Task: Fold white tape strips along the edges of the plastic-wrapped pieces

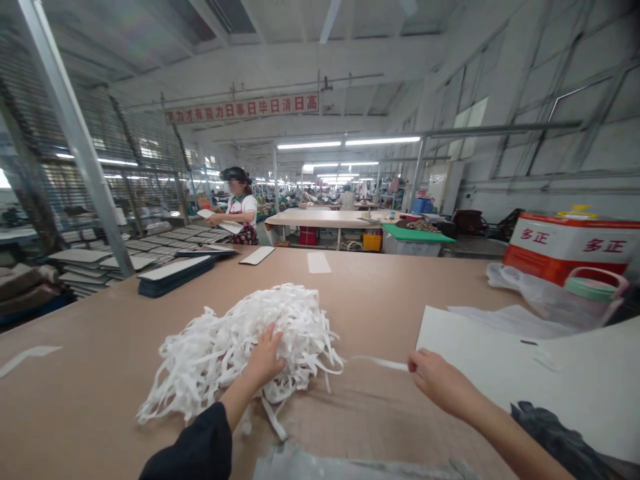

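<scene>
From the head camera, we look down on a tan table (380, 287) where a heap of white strips (225, 353) lies loosely tangled, a little left of the middle. Our left hand (267, 360) rests on the near right part of the heap, its fingers somewhat spread; we cannot tell whether any strip is caught under them. Our right hand (437, 380) is well apart from it, to the right, fingers curled and fingertips pinching the end of one white strip (385, 363), which runs leftward over the table toward the heap. Just beside that hand a large white sheet (480, 360) covers the table's right side, with a dark crumpled cloth (555, 427) near our right forearm. Past the heap we see a stack of pale-topped panels (175, 275), a single panel (257, 255) and a white card (319, 263). A red-and-white box (565, 243) stands at the far right. Beyond the table's far left edge, a co-worker (243, 210) holds pale panels.
</scene>
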Demonstrator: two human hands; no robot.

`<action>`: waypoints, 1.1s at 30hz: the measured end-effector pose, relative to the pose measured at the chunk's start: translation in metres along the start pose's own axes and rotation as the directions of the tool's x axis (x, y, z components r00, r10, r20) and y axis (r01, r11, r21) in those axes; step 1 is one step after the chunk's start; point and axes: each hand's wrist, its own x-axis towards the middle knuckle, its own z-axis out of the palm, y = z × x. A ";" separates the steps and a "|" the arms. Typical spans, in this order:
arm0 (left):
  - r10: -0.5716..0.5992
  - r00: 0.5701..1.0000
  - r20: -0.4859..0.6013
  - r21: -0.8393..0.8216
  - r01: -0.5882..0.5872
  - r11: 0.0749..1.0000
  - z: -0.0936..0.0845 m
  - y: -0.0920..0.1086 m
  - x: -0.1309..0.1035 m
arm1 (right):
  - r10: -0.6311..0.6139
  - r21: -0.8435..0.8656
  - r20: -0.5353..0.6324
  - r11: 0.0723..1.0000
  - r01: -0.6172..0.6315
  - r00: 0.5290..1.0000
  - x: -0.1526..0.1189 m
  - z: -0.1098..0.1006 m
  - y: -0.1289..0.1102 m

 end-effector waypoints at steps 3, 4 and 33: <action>0.033 0.999 -0.012 -0.015 -0.033 0.999 0.005 0.002 -0.009 | -0.133 0.034 -0.090 0.990 0.137 0.987 0.046 0.019 -0.038; 0.040 0.999 -0.017 -0.017 -0.040 0.999 0.005 0.003 -0.012 | -0.179 0.078 -0.100 0.979 0.187 0.979 0.062 0.028 -0.057; 0.036 0.998 -0.045 0.374 -0.016 0.927 -0.115 -0.132 -0.058 | 0.121 -0.095 -0.346 0.982 -0.163 0.930 0.123 0.014 0.016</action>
